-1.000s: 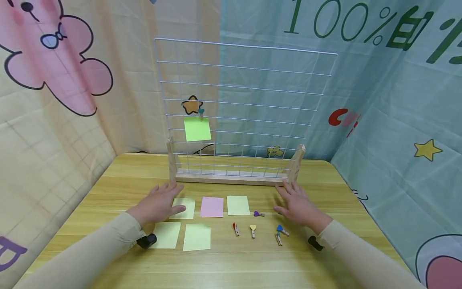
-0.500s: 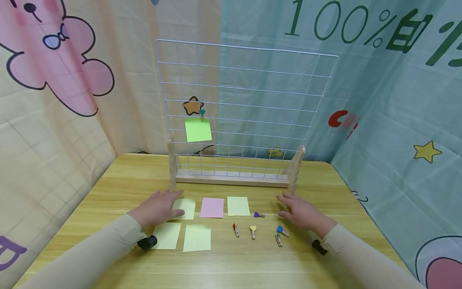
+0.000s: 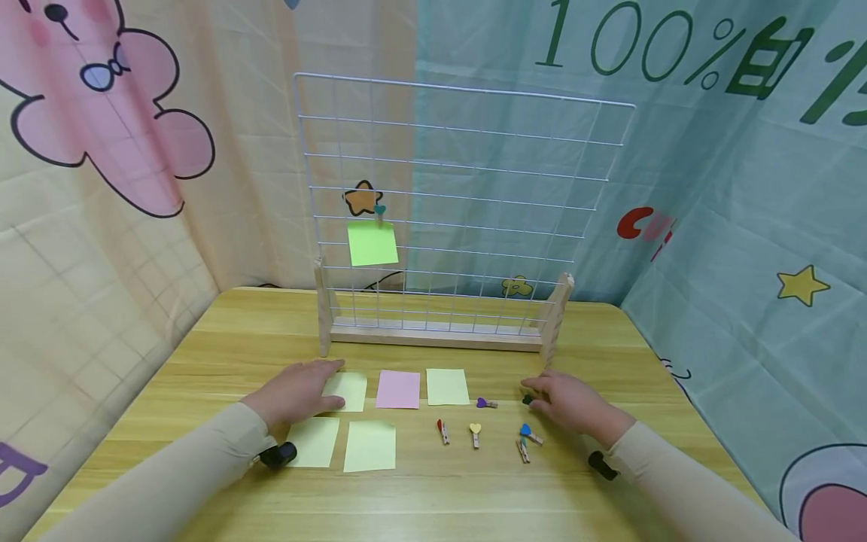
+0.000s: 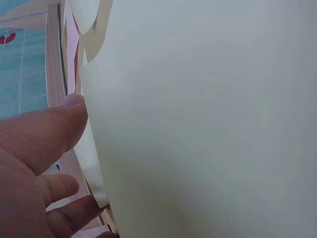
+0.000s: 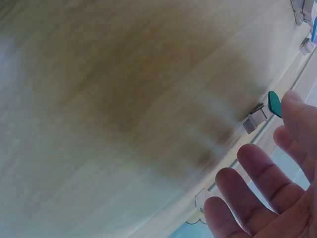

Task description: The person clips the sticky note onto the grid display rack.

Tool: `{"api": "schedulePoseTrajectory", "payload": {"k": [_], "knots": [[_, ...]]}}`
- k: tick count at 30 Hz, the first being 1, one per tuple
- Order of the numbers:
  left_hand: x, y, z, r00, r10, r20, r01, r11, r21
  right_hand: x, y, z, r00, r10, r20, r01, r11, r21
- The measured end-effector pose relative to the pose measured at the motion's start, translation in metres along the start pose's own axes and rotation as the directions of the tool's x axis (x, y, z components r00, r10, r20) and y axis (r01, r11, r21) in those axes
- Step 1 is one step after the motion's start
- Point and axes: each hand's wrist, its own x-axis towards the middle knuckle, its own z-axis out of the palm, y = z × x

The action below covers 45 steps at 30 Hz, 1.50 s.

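Note:
My left hand [image 3: 301, 393] lies over the left edge of a pale yellow sticky note [image 3: 351, 392], fingers loosely extended. In the left wrist view the thumb [image 4: 54, 129] stands in front of that note, near the edge of another pale note [image 4: 198, 109]. Toward the right, my right hand [image 3: 569, 403] reaches low over the table, with its thumb [image 5: 299, 114] and index finger right beside a dark green heart clothespin [image 5: 274, 104]. The other fingers are loosely extended. A purple heart clothespin [image 3: 485, 403] lies to this hand's left.
A white wire grid [image 3: 474, 199] in a wooden stand [image 3: 433, 341] holds a bright green note [image 3: 373, 244] under a teal-headed clothespin [image 3: 379, 211]. A pink note [image 3: 397, 389], further pale notes and red [image 3: 442, 431], yellow [image 3: 476, 435] and blue [image 3: 530, 433] clothespins lie on the table [image 3: 433, 497].
Both hands have come back from the stand's foot toward the person. The right fingers have drawn closer together, and the green clothespin now shows beside them.

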Motion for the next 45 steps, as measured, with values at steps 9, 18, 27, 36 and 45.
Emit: {"api": "schedulePoseTrajectory", "payload": {"k": [9, 18, 27, 36, 45], "knots": [[0.007, -0.006, 0.005, 1.0, -0.001, 0.012, 0.001, 1.0, 0.018, 0.0, 0.001, 0.003, 1.0, -0.019, -0.02, 0.018, 1.0, -0.025], [0.009, -0.005, 0.004, 1.0, 0.006, -0.005, -0.006, 0.999, 0.037, 0.0, 0.002, 0.004, 0.998, -0.047, -0.034, 0.045, 0.997, -0.061], [0.011, -0.003, 0.003, 1.0, 0.019, -0.016, -0.018, 0.998, 0.057, 0.0, 0.003, 0.005, 1.0, -0.027, -0.016, 0.026, 0.998, -0.054], [0.012, -0.005, 0.002, 1.0, 0.012, -0.024, -0.011, 0.999, 0.036, 0.002, 0.003, 0.005, 0.999, -0.042, -0.017, 0.041, 0.997, -0.059], [0.012, -0.006, 0.002, 1.0, -0.009, -0.024, 0.008, 1.0, -0.025, 0.0, 0.001, 0.005, 0.997, -0.076, -0.023, 0.074, 0.995, -0.067]]}}
